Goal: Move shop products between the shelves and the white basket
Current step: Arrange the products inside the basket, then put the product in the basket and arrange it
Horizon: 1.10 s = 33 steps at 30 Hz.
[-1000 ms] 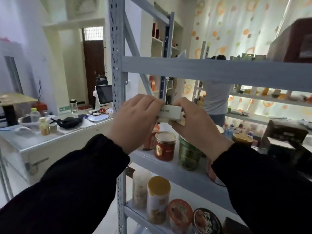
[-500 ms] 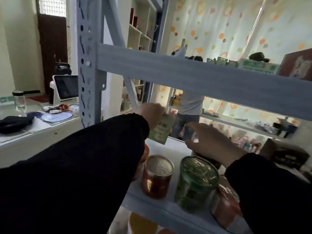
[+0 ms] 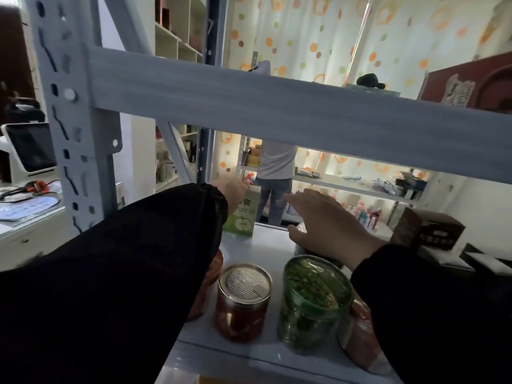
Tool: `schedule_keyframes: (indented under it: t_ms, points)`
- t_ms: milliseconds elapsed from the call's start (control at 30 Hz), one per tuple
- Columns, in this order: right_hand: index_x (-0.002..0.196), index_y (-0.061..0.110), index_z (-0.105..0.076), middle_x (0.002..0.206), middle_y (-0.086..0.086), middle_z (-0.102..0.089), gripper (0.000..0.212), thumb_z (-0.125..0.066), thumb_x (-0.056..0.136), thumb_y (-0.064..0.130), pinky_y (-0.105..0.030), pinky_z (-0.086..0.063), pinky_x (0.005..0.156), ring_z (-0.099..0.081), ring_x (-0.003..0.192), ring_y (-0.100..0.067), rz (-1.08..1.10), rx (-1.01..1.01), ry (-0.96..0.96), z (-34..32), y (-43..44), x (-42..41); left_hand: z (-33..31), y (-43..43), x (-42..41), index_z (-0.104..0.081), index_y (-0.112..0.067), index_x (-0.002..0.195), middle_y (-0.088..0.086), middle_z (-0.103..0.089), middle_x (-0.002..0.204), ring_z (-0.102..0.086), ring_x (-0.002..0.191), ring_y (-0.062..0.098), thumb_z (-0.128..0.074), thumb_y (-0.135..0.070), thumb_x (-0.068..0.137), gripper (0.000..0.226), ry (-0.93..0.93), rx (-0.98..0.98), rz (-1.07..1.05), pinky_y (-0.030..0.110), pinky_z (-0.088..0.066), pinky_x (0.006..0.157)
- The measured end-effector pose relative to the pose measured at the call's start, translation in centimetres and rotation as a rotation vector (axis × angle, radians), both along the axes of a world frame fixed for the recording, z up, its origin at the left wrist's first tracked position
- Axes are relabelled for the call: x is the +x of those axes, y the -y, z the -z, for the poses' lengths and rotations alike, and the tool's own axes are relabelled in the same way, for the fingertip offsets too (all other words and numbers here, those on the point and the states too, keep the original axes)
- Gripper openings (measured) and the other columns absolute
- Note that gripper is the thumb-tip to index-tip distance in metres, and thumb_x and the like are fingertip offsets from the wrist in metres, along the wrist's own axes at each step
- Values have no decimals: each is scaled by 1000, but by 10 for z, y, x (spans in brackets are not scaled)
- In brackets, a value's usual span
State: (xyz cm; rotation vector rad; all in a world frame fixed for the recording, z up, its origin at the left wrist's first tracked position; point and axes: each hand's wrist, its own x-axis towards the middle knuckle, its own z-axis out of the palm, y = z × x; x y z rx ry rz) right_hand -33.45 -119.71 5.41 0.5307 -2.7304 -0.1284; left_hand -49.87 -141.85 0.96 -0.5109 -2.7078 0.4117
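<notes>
gripping the top edge of the apple carton [image 3: 241, 217] with the left hand [image 3: 234, 189], black sleeve reaching in over the shelf board [image 3: 260, 253]; fingertips hidden behind the carton, so not reading them exactly. keeping the carton upright, base down at the back left of the board, green apple print facing the camera.

holding the right hand [image 3: 327, 223] flat and open, fingers straight and lightly spread, palm down, right of the carton and apart from it. hovering it over a round container [image 3: 302, 227], mostly covered by the palm; cannot tell touching from not touching.

noting, nearer the front edge, a red jar with a metal mesh-pattern lid [image 3: 242, 303] and, just beside it on the right, a green glass jar [image 3: 313, 303], both upright. logging a second red jar [image 3: 357, 336] right of the green one, partly behind the right sleeve, and a third red jar [image 3: 217, 268] half hidden by the left sleeve.

recording a grey steel beam [image 3: 277, 115] crossing above both hands, joined to a perforated upright [image 3: 66, 120] at left. spotting a brown box [image 3: 426, 231] further right and a dark red box [image 3: 471, 84] on the level above.

seeing, beyond the rack, a person in a grey top and jeans [image 3: 277, 167] facing other shelves, and a tilted screen [image 3: 27, 151] at far left.
</notes>
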Motion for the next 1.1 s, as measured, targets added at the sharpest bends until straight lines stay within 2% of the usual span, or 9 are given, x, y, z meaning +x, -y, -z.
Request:
schedule_keyframes:
  t_ms: [133,267,400,500,600,667,767,833,1100]
  points:
    - [163,26,-19,169,0,-24,75,-52,100,47,-44,-12,128,-13,158,-24,3,26,-13,-1,-4,1,5,-1,2,-8,-15,163,11,-10,170,-13,156,36,-52,-11,101,77,40,-56,-47,50,-18,127]
    - [165,28,-7,171,1,-17,82,-51,99,49,-43,-8,127,-7,159,-22,-14,33,-31,-4,-10,8,0,-4,19,-15,-19,163,11,-19,160,-26,148,34,-51,-12,101,72,110,43,-112,45,-32,119]
    - [164,30,-10,170,2,-19,81,-52,98,50,-40,-9,127,-9,158,-21,-28,19,-21,-3,-22,18,3,-10,29,-22,-26,160,3,-23,165,-24,151,29,-51,-14,97,70,152,139,-186,49,-28,121]
    - [163,30,-15,170,3,-21,79,-51,98,54,-42,-12,128,-12,158,-21,-31,1,-2,1,-32,22,8,-6,26,-32,-30,152,3,-31,161,-35,144,29,-51,-20,92,64,149,224,-249,50,-32,116]
    - [163,30,-18,167,3,-25,78,-52,97,55,-43,-17,127,-16,157,-21,-48,12,-3,1,-39,22,3,-10,32,-36,-16,156,10,-32,159,-32,145,32,-46,-21,99,58,168,265,-234,45,-28,117]
    - [163,29,-18,167,2,-27,78,-52,97,53,-44,-18,127,-16,156,-22,-59,-5,12,0,-41,19,-3,-18,43,-30,-11,157,11,-37,146,-37,136,28,-43,-18,102,57,213,276,-242,38,-35,109]
    - [164,28,-16,168,-1,-25,78,-51,98,51,-44,-18,127,-16,157,-24,-54,-22,19,1,-40,13,-3,-22,45,-19,-17,160,7,-24,161,-27,148,28,-51,-20,99,69,213,249,-247,49,-31,119]
    - [164,28,-16,167,0,-26,77,-52,99,49,-42,-18,127,-17,157,-24,-59,-31,11,3,-38,10,-4,-20,42,-19,-22,160,6,-23,159,-29,147,29,-57,-24,94,76,225,216,-250,53,-33,119]
    - [162,24,-21,166,0,-30,75,-53,98,45,-38,-19,125,-21,155,-23,-76,4,-14,1,-34,3,-7,-15,37,-15,-23,162,3,-29,160,-31,147,25,-66,-48,87,94,197,185,-202,51,-33,118]
